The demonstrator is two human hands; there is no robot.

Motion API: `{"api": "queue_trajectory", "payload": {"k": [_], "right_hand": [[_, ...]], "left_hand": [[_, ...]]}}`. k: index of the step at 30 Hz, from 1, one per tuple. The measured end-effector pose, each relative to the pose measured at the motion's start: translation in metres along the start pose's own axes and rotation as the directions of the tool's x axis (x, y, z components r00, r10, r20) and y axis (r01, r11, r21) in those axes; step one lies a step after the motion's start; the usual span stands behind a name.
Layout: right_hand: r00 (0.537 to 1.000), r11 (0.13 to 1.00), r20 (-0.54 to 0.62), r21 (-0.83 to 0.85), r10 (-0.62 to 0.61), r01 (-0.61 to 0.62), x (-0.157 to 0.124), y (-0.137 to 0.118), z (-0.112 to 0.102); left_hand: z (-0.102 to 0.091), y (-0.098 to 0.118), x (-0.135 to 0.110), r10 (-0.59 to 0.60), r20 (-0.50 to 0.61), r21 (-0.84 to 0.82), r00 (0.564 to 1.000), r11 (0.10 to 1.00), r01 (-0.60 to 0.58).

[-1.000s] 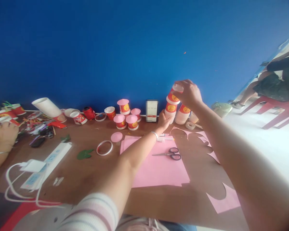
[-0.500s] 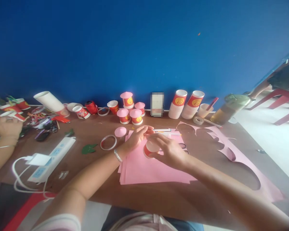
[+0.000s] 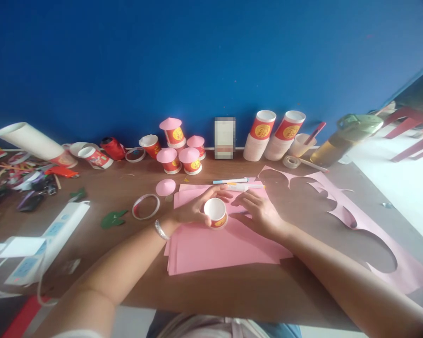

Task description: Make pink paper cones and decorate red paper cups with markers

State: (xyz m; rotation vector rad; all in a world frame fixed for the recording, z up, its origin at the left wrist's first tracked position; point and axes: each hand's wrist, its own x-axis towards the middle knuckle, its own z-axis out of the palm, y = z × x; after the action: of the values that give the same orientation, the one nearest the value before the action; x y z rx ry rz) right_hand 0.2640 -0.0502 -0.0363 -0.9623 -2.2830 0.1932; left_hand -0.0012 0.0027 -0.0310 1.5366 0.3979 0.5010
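Two grips sit above stacked pink paper on desk: left grip clasps small red paper cup, mouth up; right grip just right of cup, released, resting on paper. Beyond: markers, then cup stacks.

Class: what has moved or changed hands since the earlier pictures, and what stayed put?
The right hand brought the small red paper cup down from the tall cup stacks by the blue wall; the left hand now grips it over the pink paper sheets. The stacks stayed put.
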Motion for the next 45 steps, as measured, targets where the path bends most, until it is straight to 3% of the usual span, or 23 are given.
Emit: {"api": "queue_trajectory", "payload": {"k": [6,8,13,21,24,27,30,35,45], "right_hand": [[0.978,0.956,0.15,-0.233,-0.147,0.18,-0.008,0.017,0.005],[0.974,0.923,0.14,-0.319,-0.18,0.216,-0.007,0.019,0.006],[0.984,0.851,0.054,-0.495,-0.17,0.174,-0.004,0.027,0.0],[0.98,0.859,0.105,-0.472,-0.17,0.2,0.003,0.036,-0.009],[0.976,0.88,0.112,-0.422,-0.187,0.217,0.004,0.04,-0.009],[0.991,0.918,0.079,-0.375,-0.108,0.13,0.009,0.044,-0.014],[0.994,0.897,0.089,-0.442,0.057,-0.012,0.023,0.047,-0.021],[0.906,0.82,0.23,-0.541,0.355,-0.184,0.055,0.055,-0.022],[0.818,0.795,0.316,-0.55,0.48,-0.255,0.06,0.058,-0.015]], "left_hand": [[0.002,0.004,0.002,-0.157,0.042,0.264,0.987,0.954,0.14],[0.005,0.009,0.002,-0.179,0.036,0.274,0.983,0.948,0.163],[0.009,0.013,0.004,-0.144,0.021,0.307,0.989,0.943,0.13],[0.014,0.009,0.008,-0.074,-0.141,0.289,0.987,0.951,0.112],[0.016,0.012,0.008,-0.073,-0.126,0.286,0.989,0.952,0.107],[0.016,0.013,0.007,-0.077,-0.061,0.249,0.995,0.964,0.09],[0.012,0.012,0.005,-0.072,-0.033,0.153,0.997,0.985,0.076],[0.011,0.016,0.005,-0.036,-0.017,0.108,0.999,0.993,0.037],[0.008,0.016,0.006,-0.018,-0.029,0.174,0.999,0.985,0.022]]}}
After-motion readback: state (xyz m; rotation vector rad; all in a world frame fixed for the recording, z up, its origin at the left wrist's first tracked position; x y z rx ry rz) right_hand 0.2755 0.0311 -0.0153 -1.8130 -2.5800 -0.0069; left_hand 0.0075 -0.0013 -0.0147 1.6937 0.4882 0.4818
